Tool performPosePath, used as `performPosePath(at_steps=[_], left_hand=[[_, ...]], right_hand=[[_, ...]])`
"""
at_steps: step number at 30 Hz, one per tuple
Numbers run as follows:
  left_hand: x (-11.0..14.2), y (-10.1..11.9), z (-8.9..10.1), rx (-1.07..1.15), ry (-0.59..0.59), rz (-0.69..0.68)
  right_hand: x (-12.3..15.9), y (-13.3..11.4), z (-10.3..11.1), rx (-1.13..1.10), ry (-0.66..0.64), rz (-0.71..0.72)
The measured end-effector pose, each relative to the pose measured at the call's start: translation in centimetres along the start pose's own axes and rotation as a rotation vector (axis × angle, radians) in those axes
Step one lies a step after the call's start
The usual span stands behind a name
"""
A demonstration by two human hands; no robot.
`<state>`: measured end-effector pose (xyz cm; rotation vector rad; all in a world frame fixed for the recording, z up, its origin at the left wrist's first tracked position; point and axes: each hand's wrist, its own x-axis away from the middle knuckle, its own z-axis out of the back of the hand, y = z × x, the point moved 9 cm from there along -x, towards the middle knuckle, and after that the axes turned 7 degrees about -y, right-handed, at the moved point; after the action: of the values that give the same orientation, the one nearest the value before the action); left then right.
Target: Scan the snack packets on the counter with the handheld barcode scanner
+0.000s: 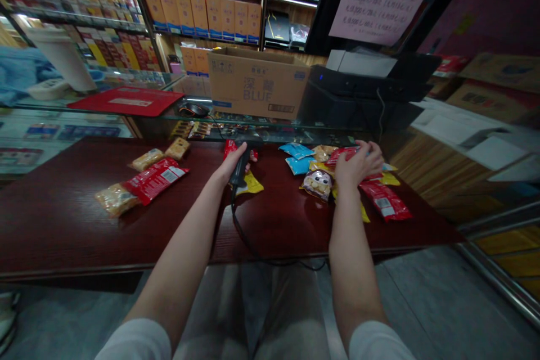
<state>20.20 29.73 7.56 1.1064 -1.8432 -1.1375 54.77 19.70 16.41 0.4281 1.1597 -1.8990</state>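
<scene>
My left hand (236, 163) is wrapped round the handle of a black barcode scanner (239, 171), its cable trailing down over the table's front edge. A yellow packet (252, 183) and a red packet (230, 148) lie by the scanner, partly covered. Over a pile of snack packets on the right, my right hand (358, 166) is open, fingers apart and bent downward; whether they touch a packet is hidden. Around it are blue packets (297, 150), a purple-and-white packet with a cartoon face (318, 184) and a red packet with a white label (386, 201).
On the dark red table (54, 208), another red packet (156, 180) and several clear-wrapped snacks (116, 199) lie at left. Behind stand a glass counter, a cardboard box (257, 87), a mouse (194, 108) and a black printer (367, 84). Boxes crowd the right side.
</scene>
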Motion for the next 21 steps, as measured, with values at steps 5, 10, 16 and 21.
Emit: performPosePath(at_steps=[5, 10, 16, 21], left_hand=[[-0.8, 0.5, -1.0, -0.015, -0.108, -0.116], [0.1, 2.3, 1.5, -0.039, 0.012, -0.208], [2.4, 3.6, 2.7, -0.063, 0.021, -0.084], [4.1, 4.6, 4.2, -0.041, 0.121, -0.013]], right_hand=[[1.0, -3.5, -0.8, -0.104, -0.006, 0.236], [2.8, -6.3, -3.7, -0.351, -0.242, 0.401], [12.3, -11.4, -11.0, -0.449, -1.112, 0.421], [15.9, -13.2, -12.7, -0.205, -1.151, 0.568]])
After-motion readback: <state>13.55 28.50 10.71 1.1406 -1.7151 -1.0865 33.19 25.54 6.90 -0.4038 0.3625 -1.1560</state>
